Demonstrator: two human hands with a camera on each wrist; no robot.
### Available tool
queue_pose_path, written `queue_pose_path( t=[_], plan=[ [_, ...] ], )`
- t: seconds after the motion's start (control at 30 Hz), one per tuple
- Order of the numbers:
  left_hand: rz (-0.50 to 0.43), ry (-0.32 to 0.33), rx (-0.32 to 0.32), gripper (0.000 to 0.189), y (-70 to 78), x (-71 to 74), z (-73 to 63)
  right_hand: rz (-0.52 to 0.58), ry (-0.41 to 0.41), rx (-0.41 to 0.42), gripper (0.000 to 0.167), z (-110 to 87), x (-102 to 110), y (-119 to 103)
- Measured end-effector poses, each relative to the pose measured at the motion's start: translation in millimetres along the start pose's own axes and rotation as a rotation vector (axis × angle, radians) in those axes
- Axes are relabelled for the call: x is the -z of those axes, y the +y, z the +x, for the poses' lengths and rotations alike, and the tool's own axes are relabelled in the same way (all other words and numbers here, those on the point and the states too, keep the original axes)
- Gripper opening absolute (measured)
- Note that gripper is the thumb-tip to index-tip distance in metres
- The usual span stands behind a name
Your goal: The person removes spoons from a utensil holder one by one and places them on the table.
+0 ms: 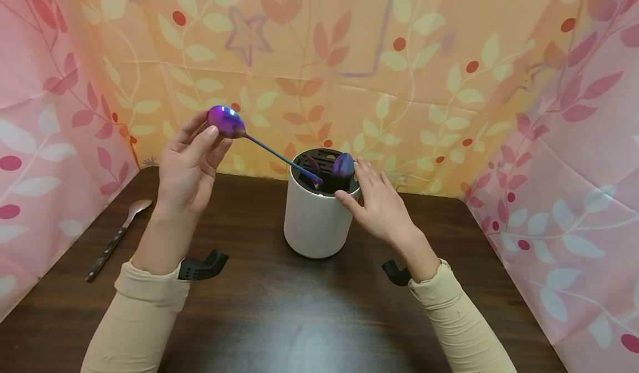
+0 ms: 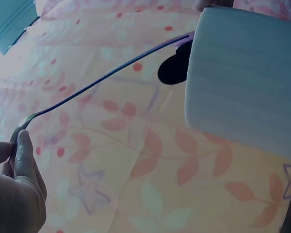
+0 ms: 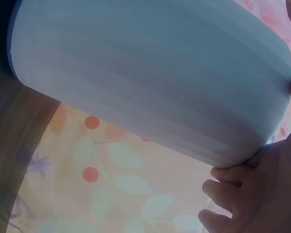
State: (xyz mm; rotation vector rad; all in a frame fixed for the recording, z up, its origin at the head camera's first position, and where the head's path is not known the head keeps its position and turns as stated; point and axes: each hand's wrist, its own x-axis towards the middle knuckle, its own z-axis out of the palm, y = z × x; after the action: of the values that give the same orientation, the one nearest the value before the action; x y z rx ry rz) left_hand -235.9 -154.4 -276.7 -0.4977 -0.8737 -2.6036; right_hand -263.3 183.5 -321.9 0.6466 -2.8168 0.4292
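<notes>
My left hand [image 1: 188,165] pinches a shiny purple-blue spoon [image 1: 227,122] by its bowl, between thumb and fingers. The spoon's thin handle slants down to the right, its tip over the black slotted top [image 1: 325,159] of a white cylindrical utensil holder [image 1: 318,226]. In the left wrist view the spoon [image 2: 111,72] stretches from the hand [image 2: 19,194] to the holder's rim. My right hand [image 1: 381,206] rests on the holder's right rim with fingers fairly straight. Another purple utensil head [image 1: 343,165] sticks up beside those fingers, and a darker one [image 1: 313,164] stands to its left.
A spoon with a dark patterned handle [image 1: 112,245] lies on the left side of the dark wooden table [image 1: 279,317]. Leaf-patterned cloth [image 1: 309,56] hangs behind and on both sides. Black wrist mounts [image 1: 203,266] jut from both wrists.
</notes>
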Motion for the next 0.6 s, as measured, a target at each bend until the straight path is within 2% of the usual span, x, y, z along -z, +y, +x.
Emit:
queue_pose_path(
  t=[0.1,0.2,0.4,0.6],
  plan=[
    [-0.042,-0.004,0.008,0.024,8.0,7.5,-1.0,-0.002,-0.005,-0.004,0.095,0.4,0,0],
    [-0.039,-0.007,0.029,0.026,15.3,15.9,-2.3,-0.003,-0.006,-0.004,0.095,0.7,0,0],
    [0.028,0.010,0.120,0.031,27.8,35.9,-8.2,-0.002,-0.006,0.000,0.095,0.4,1,0],
    [0.088,0.009,0.164,0.030,29.5,59.0,-13.3,-0.003,-0.006,0.004,0.094,0.3,1,0]
  ],
)
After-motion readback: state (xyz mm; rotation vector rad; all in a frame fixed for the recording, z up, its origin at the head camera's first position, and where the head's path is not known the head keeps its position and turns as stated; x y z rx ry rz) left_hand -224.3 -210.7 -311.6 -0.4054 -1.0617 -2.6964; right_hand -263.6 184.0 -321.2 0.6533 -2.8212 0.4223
